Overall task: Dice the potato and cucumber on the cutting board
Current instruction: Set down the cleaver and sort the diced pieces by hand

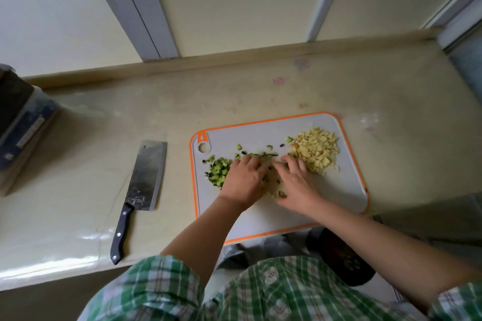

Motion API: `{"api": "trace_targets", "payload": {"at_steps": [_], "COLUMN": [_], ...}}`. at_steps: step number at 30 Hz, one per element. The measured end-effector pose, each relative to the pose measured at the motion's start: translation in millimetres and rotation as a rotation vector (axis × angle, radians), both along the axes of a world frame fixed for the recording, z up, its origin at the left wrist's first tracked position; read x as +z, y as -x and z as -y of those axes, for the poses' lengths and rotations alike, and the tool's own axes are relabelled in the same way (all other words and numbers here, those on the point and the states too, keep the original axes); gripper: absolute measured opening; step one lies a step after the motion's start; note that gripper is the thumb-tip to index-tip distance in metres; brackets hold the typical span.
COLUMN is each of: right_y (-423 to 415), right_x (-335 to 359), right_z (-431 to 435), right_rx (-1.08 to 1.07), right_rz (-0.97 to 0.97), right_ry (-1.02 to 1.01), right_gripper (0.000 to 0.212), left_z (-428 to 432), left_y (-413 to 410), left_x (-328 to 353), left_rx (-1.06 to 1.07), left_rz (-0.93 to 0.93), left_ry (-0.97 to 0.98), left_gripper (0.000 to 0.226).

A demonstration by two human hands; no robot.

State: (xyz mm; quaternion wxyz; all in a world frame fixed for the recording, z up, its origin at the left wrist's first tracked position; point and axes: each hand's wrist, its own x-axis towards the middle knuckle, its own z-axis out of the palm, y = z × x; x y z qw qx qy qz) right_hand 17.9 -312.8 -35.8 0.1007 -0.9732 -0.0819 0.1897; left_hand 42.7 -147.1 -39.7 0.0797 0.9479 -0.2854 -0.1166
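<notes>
The cutting is judged to be all but finished. No whole potato or cucumber is to be seen. On the cutting board (339, 190), which lies at the near edge of the bench (78, 164), only small cubes are visible. The diced potato (317, 150) is heaped in the board's far right corner. The diced cucumber (219, 171) is piled near the board's left edge, with a thin trail of green bits strewn toward the potato. Between the 2 piles, around the middle of the board, a patch of loose pieces (272, 187), pale and green mixed, is partly covered by both hands.

The left hand (243, 181) is laid palm down just beside the cucumber pile, its fingers lightly bent and resting on the pieces; nothing is seen to be gripped. The right hand (296, 182) is likewise laid palm down, its fingers spread and nearly straight, the tips touching the near side of the potato heap. What may lie under either palm cannot be told.

The cleaver (147, 172) is lying flat on the bench, to the left of the board and apart from it, held by no hand. A box (23, 122) stands at the bench's left edge.

What is left is judged to be tidying only: the stray bits are to be gathered and perhaps sorted into the 2 piles. Oversized pieces, if any, cannot be made out.
</notes>
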Motion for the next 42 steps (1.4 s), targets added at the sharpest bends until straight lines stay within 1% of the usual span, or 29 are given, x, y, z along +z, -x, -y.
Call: {"api": "trace_targets", "payload": {"at_steps": [2,4,7,9,12,13,15,16,17,20,22,25,26,28,29,30,32,33,35,38,39,41,42], "right_y": [-1.6,-3.6,-7.1,-11.9,-20.4,-22.1,-23.5,-23.8,-24.9,-30.2,-33.9,-40.8,-43.4,-49.1,-51.5,-52.9,-52.6,-52.3,-52.5,-51.6,-50.7,-48.5,-48.3], "right_x": [-3.6,-5.4,-6.9,-6.6,-4.3,-4.5,-6.5,-6.9,-6.9,-1.6,1.3,0.8,0.3,-0.2,-1.9,-4.1,-8.4,-10.1,-14.1,-16.7,-15.5,-11.1,-8.7], "right_z": [-3.1,-8.7,-19.8,-28.7,-46.4,-52.0,-59.0,-59.1,-57.1,-42.2,-25.6,-2.8,1.7,5.3,5.1,3.6,-1.9,-4.9,-11.3,-20.9,-25.2,-34.1,-36.9], "right_rx": [-0.023,-0.081,-0.124,-0.125,-0.121,-0.111,-0.092,-0.088,-0.091,-0.113,-0.127,-0.148,-0.154,-0.146,-0.123,-0.091,-0.037,-0.035,-0.064,-0.056,-0.027,0.047,0.078], "right_rz": [0.017,0.045,0.056,0.06,0.091,0.093,0.077,0.076,0.087,0.141,0.182,0.202,0.174,0.09,0.062,0.059,0.103,0.13,0.155,0.145,0.133,0.105,0.105], "right_ry": [-0.01,-0.093,-0.205,-0.261,-0.39,-0.431,-0.465,-0.472,-0.484,-0.528,-0.499,-0.428,-0.413,-0.34,-0.283,-0.222,-0.124,-0.107,-0.141,-0.267,-0.3,-0.366,-0.403], "right_gripper": [0.069,0.05,0.028,0.023,0.024,0.025,0.025,0.025,0.025,0.023,0.025,0.039,0.045,0.055,0.058,0.06,0.055,0.05,0.041,0.036,0.035,0.034,0.033], "left_z": [2.0,-1.4,-13.1,-21.7,-35.9,-39.5,-44.5,-45.1,-44.9,-42.1,-33.0,-13.6,-7.5,1.6,4.1,5.9,7.6,7.1,1.2,-12.5,-18.2,-26.5,-28.3], "left_y": [0.6,2.1,2.4,1.4,2.7,4.2,7.5,8.6,9.3,3.6,-3.0,-13.6,-16.7,-21.7,-24.4,-27.1,-30.1,-31.4,-33.2,-30.6,-29.6,-26.7,-26.8], "left_x": [0.9,1.0,0.1,3.3,5.0,5.5,3.4,3.6,5.5,9.5,10.3,11.2,10.1,6.5,3.4,1.6,1.1,1.1,1.6,2.3,0.3,-1.4,0.8], "left_rx": [0.015,0.021,0.057,0.113,0.168,0.187,0.226,0.242,0.256,0.288,0.305,0.326,0.326,0.319,0.324,0.333,0.328,0.307,0.276,0.277,0.282,0.306,0.329], "left_rz": [0.038,0.077,0.114,0.15,0.212,0.204,0.19,0.191,0.192,0.193,0.136,0.087,0.062,-0.038,-0.082,-0.101,-0.078,-0.057,-0.032,-0.004,0.018,0.006,-0.007], "left_ry": [-0.039,-0.09,-0.087,-0.069,-0.032,-0.026,0.015,0.041,0.052,0.067,0.094,0.092,0.097,0.082,0.074,0.057,0.009,-0.014,-0.032,-0.012,0.023,0.079,0.105], "left_gripper": [0.031,0.02,0.02,0.019,0.009,0.013,0.03,0.03,0.025,0.002,0.012,0.023,0.028,0.046,0.052,0.053,0.043,0.036,0.024,0.004,0.004,0.022,0.024]}}
